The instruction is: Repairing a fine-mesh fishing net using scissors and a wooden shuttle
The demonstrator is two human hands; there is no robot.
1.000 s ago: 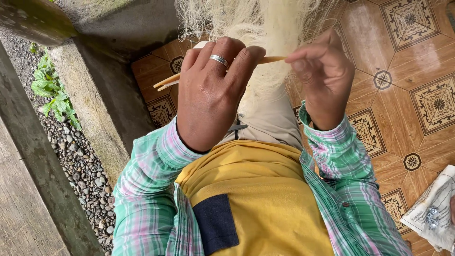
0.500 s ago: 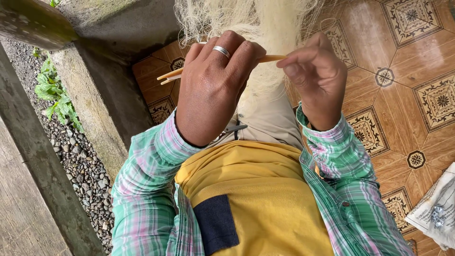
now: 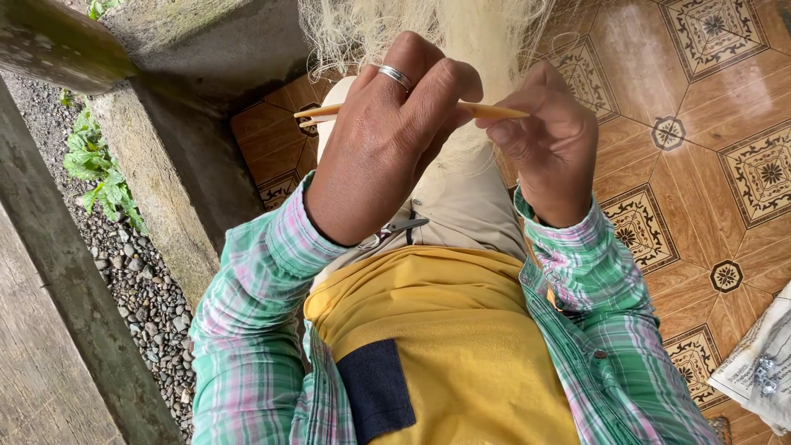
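Observation:
My left hand [image 3: 387, 140], with a silver ring on one finger, is closed around a thin pale wooden stick [image 3: 494, 110] that lies level in front of me. The stick's left end [image 3: 317, 114] pokes out past my fingers. My right hand [image 3: 548, 140] pinches at the stick's right tip, fingers curled in. Behind both hands hangs a mass of cream-coloured fine netting [image 3: 461, 33], spilling onto my lap. I wear a green and pink plaid shirt over a yellow top.
Brown patterned floor tiles [image 3: 700, 124] spread to the right. A concrete curb [image 3: 173, 181] runs along the left, with gravel [image 3: 140, 288] and green weeds [image 3: 99, 173] beyond it. A whitish printed sack [image 3: 762, 363] lies at the lower right.
Both hands with the stick have shifted slightly; my left fingers have closed further over the stick. The grip is otherwise the same.

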